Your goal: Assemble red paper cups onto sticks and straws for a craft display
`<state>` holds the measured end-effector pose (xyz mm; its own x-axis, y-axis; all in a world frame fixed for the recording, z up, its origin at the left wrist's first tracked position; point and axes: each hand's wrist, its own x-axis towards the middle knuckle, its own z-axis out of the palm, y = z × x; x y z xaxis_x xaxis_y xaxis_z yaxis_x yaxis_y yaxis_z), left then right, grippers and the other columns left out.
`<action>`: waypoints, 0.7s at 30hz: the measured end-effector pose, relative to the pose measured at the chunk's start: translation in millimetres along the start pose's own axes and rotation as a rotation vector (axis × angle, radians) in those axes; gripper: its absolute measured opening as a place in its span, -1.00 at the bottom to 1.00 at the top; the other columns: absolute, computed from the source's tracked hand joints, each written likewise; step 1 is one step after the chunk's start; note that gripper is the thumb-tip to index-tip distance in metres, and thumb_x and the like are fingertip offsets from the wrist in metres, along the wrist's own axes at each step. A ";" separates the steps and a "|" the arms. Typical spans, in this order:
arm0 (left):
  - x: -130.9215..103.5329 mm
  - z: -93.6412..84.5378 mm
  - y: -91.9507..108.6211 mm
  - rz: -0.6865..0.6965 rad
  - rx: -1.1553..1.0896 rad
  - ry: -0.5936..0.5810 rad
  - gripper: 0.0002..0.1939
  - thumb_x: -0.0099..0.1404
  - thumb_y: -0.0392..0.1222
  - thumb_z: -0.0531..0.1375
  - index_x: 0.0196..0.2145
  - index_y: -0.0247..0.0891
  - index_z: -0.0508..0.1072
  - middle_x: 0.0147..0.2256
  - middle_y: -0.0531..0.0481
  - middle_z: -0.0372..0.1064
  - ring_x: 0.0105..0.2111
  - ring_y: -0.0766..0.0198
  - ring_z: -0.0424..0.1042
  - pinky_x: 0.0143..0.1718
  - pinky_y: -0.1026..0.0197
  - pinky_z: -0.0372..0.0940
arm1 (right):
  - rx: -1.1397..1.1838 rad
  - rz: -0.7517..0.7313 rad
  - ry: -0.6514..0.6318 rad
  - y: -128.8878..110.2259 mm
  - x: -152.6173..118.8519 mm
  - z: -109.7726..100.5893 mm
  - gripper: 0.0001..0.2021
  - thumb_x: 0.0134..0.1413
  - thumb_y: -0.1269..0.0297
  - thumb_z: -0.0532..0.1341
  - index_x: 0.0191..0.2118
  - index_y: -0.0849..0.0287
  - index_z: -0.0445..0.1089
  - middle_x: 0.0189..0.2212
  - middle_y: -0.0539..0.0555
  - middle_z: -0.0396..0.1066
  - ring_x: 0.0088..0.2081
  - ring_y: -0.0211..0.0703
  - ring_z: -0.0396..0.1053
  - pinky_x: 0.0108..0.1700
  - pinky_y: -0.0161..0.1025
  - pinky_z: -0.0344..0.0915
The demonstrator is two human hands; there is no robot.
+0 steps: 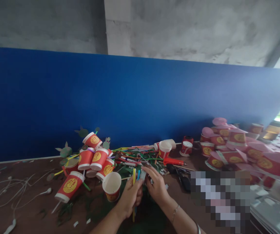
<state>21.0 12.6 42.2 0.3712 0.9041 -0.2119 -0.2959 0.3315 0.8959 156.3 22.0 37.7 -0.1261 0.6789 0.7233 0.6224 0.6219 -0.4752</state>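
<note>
My left hand is wrapped round a yellow strip and a blue strip, both standing roughly upright and poking out above and below the fingers. Beside it, my right hand has its fingers bent toward a pale, whitish piece between the two hands; whether it grips that piece is unclear. An upright paper cup with its mouth open stands just left of my left hand. Behind the hands lie coloured strips and green scraps.
Red paper cups with straws and rabbit shapes pile up on the left, near white earphones. A red tool and black scissors-like item lie right of centre. Pink-topped cups crowd the right. A blue panel stands behind.
</note>
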 end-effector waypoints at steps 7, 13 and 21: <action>1.5 -1.9 -1.4 0.001 0.002 -0.017 -0.45 -0.08 0.27 0.26 -0.36 -0.15 0.14 -0.73 0.35 -0.17 -0.74 0.53 -0.24 -0.74 0.42 -0.28 | -0.007 0.043 0.003 1.6 -2.2 1.4 -0.62 0.07 0.51 0.03 -0.02 0.14 0.36 -0.18 0.17 0.45 -0.12 -0.06 0.40 -0.11 -0.16 0.38; 2.6 -2.2 -1.4 -0.012 -0.001 0.024 -0.48 -0.05 0.27 0.25 -0.39 -0.16 0.14 -0.72 0.34 -0.17 -0.75 0.54 -0.21 -0.75 0.40 -0.28 | 0.008 -0.031 0.003 -3.1 -0.5 -0.6 -0.59 0.07 0.53 0.02 0.02 0.13 0.35 -0.20 0.17 0.45 -0.16 -0.10 0.41 -0.15 -0.20 0.39; 1.8 -1.2 -0.2 0.009 0.011 -0.013 -0.47 -0.06 0.24 0.25 -0.37 -0.15 0.12 -0.75 0.37 -0.12 -0.77 0.55 -0.22 -0.75 0.41 -0.29 | 0.104 0.257 0.013 0.9 0.8 4.5 -0.76 -0.01 0.42 0.12 -0.21 0.22 0.47 -0.36 0.13 0.51 -0.31 -0.09 0.45 -0.24 -0.24 0.38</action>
<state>20.7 14.5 41.2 0.3796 0.9035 -0.1988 -0.2893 0.3200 0.9022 153.3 24.9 35.5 0.0359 0.8153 0.5780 0.5502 0.4667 -0.6924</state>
